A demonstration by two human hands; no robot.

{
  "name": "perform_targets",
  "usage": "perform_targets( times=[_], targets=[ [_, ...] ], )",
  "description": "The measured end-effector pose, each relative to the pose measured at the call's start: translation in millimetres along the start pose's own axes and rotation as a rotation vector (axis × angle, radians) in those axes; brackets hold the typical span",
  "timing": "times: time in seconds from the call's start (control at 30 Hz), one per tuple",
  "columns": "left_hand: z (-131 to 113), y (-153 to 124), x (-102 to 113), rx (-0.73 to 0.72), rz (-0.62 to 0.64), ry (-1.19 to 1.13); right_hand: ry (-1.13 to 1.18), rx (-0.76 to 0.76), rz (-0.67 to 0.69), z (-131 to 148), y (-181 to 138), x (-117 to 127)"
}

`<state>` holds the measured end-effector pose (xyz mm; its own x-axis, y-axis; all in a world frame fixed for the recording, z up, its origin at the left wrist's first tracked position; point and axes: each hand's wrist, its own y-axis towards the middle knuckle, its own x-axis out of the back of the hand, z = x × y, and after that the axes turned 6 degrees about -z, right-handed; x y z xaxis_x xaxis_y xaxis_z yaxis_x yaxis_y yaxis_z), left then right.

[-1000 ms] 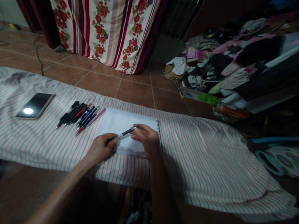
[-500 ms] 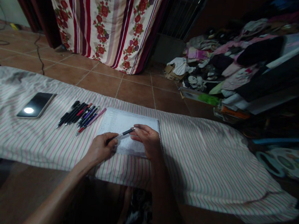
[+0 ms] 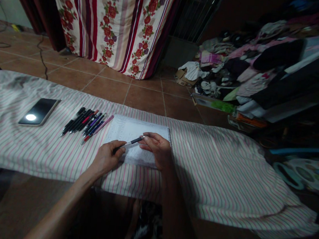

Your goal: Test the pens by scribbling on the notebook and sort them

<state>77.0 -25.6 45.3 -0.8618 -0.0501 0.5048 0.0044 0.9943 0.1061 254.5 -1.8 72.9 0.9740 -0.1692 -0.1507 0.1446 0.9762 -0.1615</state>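
My left hand point(image 3: 106, 159) and my right hand point(image 3: 157, 149) both grip one pen point(image 3: 129, 144), each pinching an end of it. The pen is held slanted just above a spiral notebook point(image 3: 132, 131) that lies open on the striped cloth. My left fingers close on the lower, dark end. My right fingertips close on the upper end near the tip. A row of several pens point(image 3: 86, 123), black, red, purple and pink, lies to the left of the notebook.
A phone point(image 3: 38, 112) with a bright reflection lies at the left on the striped covered board point(image 3: 222, 169). Beyond it are tiled floor point(image 3: 147, 96), a floral curtain point(image 3: 117, 23) and a heap of clothes point(image 3: 236, 70) at the right.
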Motion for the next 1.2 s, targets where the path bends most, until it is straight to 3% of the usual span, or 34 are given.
perform_targets(
  times=[1.2],
  targets=[
    [1.0, 1.8, 0.9, -0.033, -0.022, -0.125, -0.064, 0.05, 0.003, -2.1, 1.4, 0.1]
  ],
)
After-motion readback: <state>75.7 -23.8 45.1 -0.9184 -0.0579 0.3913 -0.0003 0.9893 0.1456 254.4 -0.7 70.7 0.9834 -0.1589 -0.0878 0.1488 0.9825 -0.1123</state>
